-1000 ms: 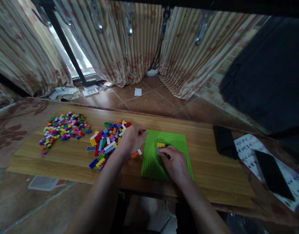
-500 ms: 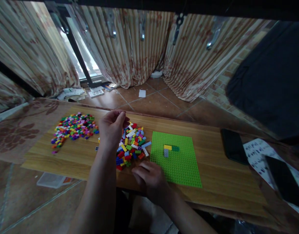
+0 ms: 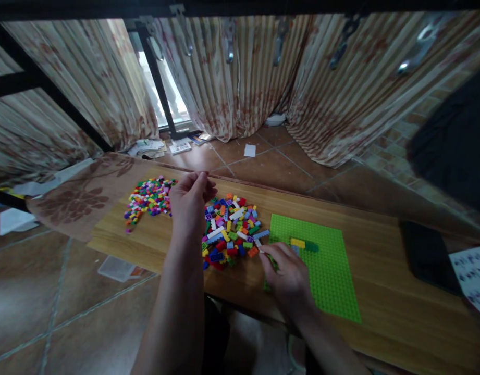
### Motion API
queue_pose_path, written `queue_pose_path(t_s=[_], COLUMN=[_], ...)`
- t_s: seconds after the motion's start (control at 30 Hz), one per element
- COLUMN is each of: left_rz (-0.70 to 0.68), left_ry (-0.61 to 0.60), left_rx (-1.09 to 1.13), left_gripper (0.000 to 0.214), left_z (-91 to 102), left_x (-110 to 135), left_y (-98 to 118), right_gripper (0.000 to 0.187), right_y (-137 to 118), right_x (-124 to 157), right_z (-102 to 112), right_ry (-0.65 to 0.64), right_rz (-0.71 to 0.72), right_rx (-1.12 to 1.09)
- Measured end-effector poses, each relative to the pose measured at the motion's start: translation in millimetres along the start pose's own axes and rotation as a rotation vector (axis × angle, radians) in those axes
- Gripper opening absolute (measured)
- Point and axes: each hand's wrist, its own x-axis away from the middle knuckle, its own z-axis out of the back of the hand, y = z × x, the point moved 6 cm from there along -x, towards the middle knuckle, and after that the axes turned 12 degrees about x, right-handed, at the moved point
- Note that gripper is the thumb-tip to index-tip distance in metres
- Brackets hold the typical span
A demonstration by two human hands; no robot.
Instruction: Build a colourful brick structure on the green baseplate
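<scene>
My left hand (image 3: 192, 195) is raised over the table between two heaps of toy bricks, its fingers curled together. Whatever is between its fingertips, if anything, I cannot make out. My right hand (image 3: 288, 273) reaches over the left edge of the green baseplate (image 3: 333, 276), thumb and forefinger pinched at the near end of a white brick (image 3: 257, 242). This brick lies at the right edge of the heap of larger bricks (image 3: 232, 229). On the baseplate sit a yellow brick (image 3: 297, 243), a dark green brick (image 3: 311, 246) and a grey brick (image 3: 295, 250), partly hidden by my right hand.
A heap of small bricks (image 3: 151, 194) lies at the left of the wooden table (image 3: 384, 291). At the right are a black phone-like object (image 3: 427, 255) and a printed sheet (image 3: 472, 273). A clear plastic tray (image 3: 117, 267) rests on the floor. Curtains (image 3: 240, 78) hang beyond.
My right hand has moved right and up to the white brick at the heap's edge. The view has turned left, shifting the scene rightward. My left hand stays raised with curled fingers.
</scene>
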Motion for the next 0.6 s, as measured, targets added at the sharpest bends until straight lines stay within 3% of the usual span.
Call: queue_pose_path(t_s=[0.13,0.3,0.6], left_rz=[0.002,0.025,0.048], left_ry=[-0.013,-0.014,-0.047], left_rx=[0.010,0.024,0.029], left_gripper=[0.012,0.015,0.016], left_z=[1.0,0.4,-1.5], left_x=[0,1,1], left_y=[-1,-1,-6], right_gripper=[0.017,0.013,0.012], right_y=[13,13,13], right_x=[-5,-7,-9], right_z=[-1,-10,-16], right_ry=[-0.040,-0.154,-0.190], right_rz=[-0.086,-0.093,-0.102], right_rx=[0.141,0.259,0.249])
